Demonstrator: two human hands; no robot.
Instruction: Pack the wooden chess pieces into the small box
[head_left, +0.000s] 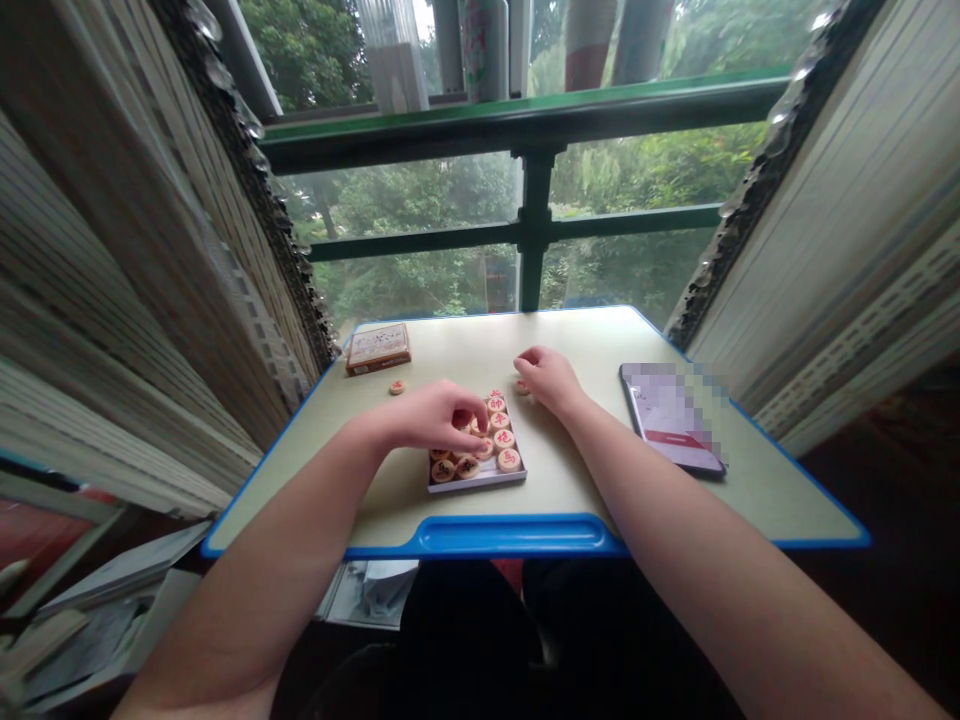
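A shallow white-rimmed box [480,483] stands near the middle of the table, with rows of round wooden Chinese chess pieces [508,459] marked in red or black. My left hand [444,415] reaches over the box from the left, thumb and fingers bent round a Chinese chess piece [485,447] inside it; the hand hides part of the box. Just beyond the box on the right, my right hand [549,376] is curled, its fingertips on another Chinese chess piece [521,386] that they partly cover. One more loose piece [397,387] lies left of the box.
The brown box lid [379,348] lies at the table's back left. To the right, a phone or tablet [671,420] rests flat. The table [592,335] has a blue edge with a moulded groove [514,535] at the front. Curtains hang at both sides, before a green-railed window.
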